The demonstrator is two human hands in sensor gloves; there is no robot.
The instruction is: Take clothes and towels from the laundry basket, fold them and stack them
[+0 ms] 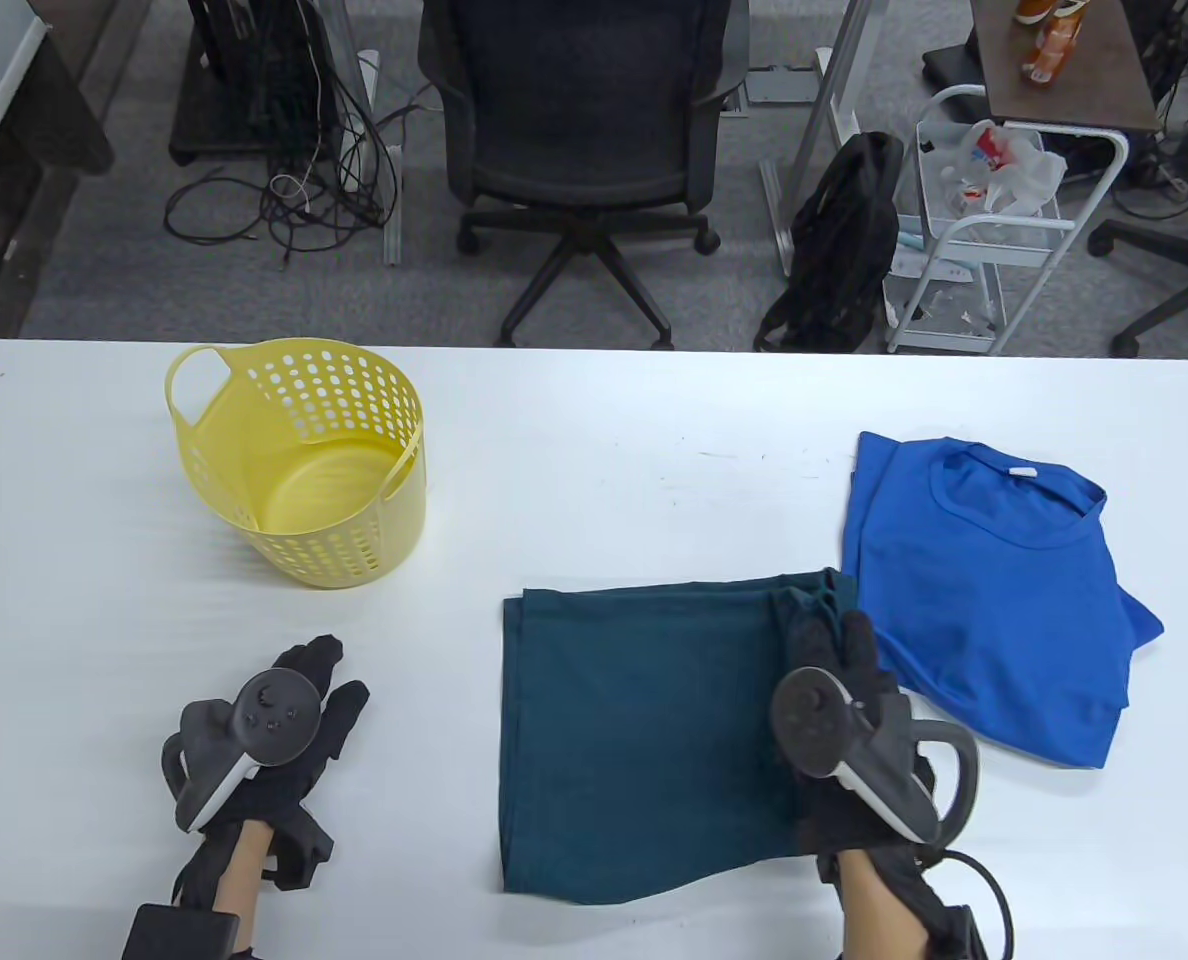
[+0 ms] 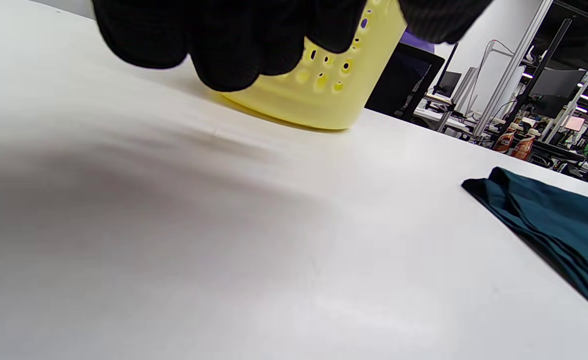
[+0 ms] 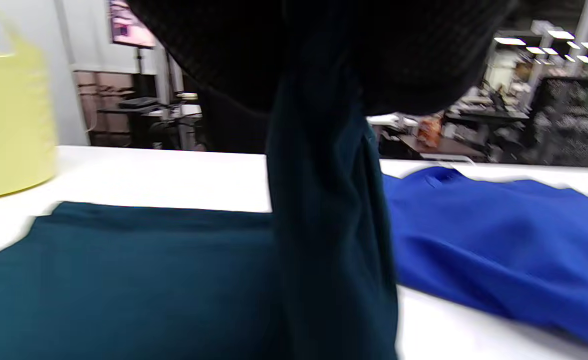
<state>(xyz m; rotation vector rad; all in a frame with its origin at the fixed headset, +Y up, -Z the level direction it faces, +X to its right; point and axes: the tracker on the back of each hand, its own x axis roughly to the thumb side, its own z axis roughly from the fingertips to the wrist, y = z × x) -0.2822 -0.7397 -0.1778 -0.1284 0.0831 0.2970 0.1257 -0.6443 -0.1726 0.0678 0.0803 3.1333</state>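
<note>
Teal garment [image 1: 644, 730] was seen laid flat on the white counter [image 1: 594, 480], front centre, folded into a rough rectangle with layered edges along its far side. Its right edge was gripped by the right hand [image 1: 839, 690]: in the right wrist view a band of teal cloth [image 3: 328, 225] was seen running up from the flat part into the gloved fingers [image 3: 224, 55], so that edge was lifted and the hand was clamped on it.

Blue T-shirt [image 1: 994, 590] was found folded on the counter just right of the teal garment, collar toward the far edge, white neck label visible. Its left edge was close beside the teal piece; contact between the two could not be told from the table view.

Yellow laundry basket [image 1: 299, 470] was seen upright at far left on the counter, perforated wall, nothing visible inside it. It was well apart from both garments.

Left hand [image 1: 289, 730] was seen low over bare counter, left of the teal garment and in front of the basket, nothing held. Fingers [image 2: 229, 45] were seen hanging together at the top of the left wrist view, extended toward the basket rather than curled on anything; contact with the counter could not be told. The teal garment's near-left corner [image 2: 548, 215] was visible in that view, apart from the hand.
</note>
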